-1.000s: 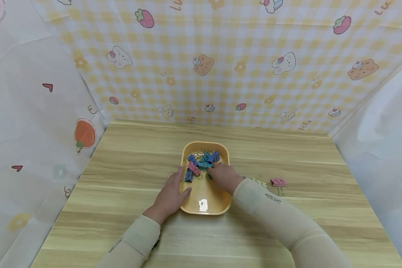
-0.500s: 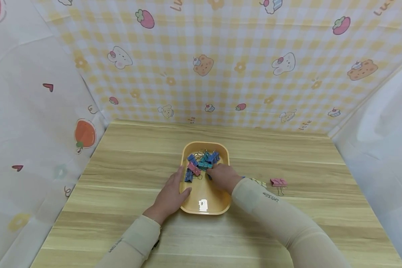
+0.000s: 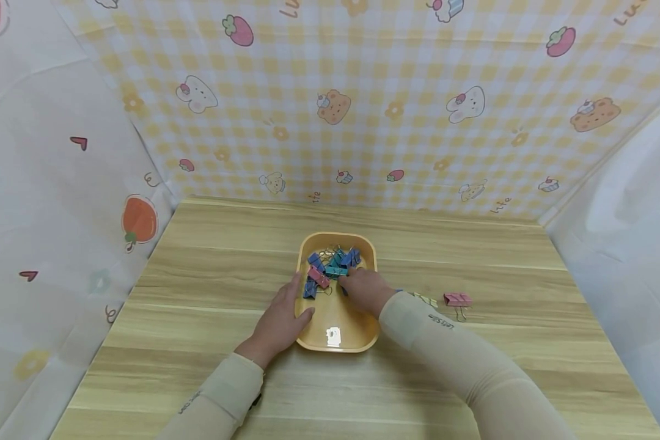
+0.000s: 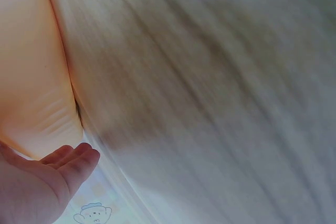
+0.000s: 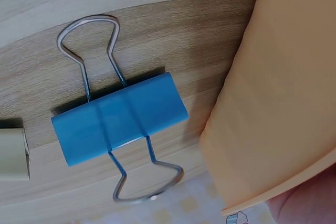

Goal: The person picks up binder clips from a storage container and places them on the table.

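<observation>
An orange tray (image 3: 338, 342) holds blue, teal and pink binder clips toward its far end. My left hand (image 3: 277, 318) grips its left wall, thumb over the rim and fingers along the outside; in the left wrist view the fingers (image 4: 79, 166) lie against the wall. Reaching over the right rim, my right hand (image 3: 365, 290) has its fingertips down among the clips and pinches a dark blue binder clip (image 3: 344, 291), mostly hidden by the fingers. Beside that hand's fingertips are a teal clip (image 3: 336, 272) and, further left, a pink clip (image 3: 318, 277).
On the wooden table right of the tray lie a blue binder clip (image 5: 121, 119), a pale yellow clip (image 3: 426, 300) and a pink clip (image 3: 458, 299). My right sleeve partly covers this row. A patterned cloth (image 3: 335, 140) hangs behind the table, with white cloth at both sides.
My right forearm shifts very slightly to the left, while its fingertips stay at the same spot in the tray. The left hand and the tray keep still.
</observation>
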`<state>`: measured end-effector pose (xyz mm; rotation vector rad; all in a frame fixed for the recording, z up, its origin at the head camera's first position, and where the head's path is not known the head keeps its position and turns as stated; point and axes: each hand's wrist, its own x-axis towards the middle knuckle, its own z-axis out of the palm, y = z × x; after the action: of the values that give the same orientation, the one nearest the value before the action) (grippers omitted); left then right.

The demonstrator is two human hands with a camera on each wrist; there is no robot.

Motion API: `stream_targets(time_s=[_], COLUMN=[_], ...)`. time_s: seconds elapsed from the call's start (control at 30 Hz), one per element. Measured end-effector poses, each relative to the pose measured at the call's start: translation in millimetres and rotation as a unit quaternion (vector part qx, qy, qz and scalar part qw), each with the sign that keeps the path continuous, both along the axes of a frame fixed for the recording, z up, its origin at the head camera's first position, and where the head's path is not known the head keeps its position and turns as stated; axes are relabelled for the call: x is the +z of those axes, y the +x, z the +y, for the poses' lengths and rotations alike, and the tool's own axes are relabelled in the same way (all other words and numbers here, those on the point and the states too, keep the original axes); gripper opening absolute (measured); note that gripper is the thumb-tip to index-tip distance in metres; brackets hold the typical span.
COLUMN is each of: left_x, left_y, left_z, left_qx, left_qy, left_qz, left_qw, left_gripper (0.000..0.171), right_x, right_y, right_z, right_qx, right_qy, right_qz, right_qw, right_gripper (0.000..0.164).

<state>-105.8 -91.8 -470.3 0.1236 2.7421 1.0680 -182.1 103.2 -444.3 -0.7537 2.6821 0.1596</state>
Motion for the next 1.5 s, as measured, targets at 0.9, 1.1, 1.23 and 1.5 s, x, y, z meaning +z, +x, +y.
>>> stream_targets(time_s=[0.9, 1.1, 1.23, 1.5], left_x=[3.0, 2.0, 1.6, 1.4], left_y=[0.5, -0.3, -0.5, 0.1], left_z=[1.5, 1.3, 1.0, 1.2], left_qx=[0.004, 0.001, -0.001, -0.001], left_qy=[0.005, 0.005, 0.003, 0.003], left_qz=[0.000, 0.001, 0.004, 0.007], left_qw=[1.0000, 1.0000, 1.0000, 1.0000], left_gripper=[0.081, 0.081, 0.081, 0.081], right_x=[-5.4, -0.6, 5.3, 6.6], right_y=[-2.8, -0.4, 2.7, 4.5], right_z=[-2.0, -1.7, -1.4, -1.1], right_qx=[0.017, 0.021, 0.026, 0.024], right_qy=[0.008, 0.002, -0.005, 0.005], right_qz=[0.032, 0.032, 0.033, 0.022], right_qw=[0.999, 0.999, 0.999, 0.999], right_gripper=[0.023, 0.023, 0.023, 0.026])
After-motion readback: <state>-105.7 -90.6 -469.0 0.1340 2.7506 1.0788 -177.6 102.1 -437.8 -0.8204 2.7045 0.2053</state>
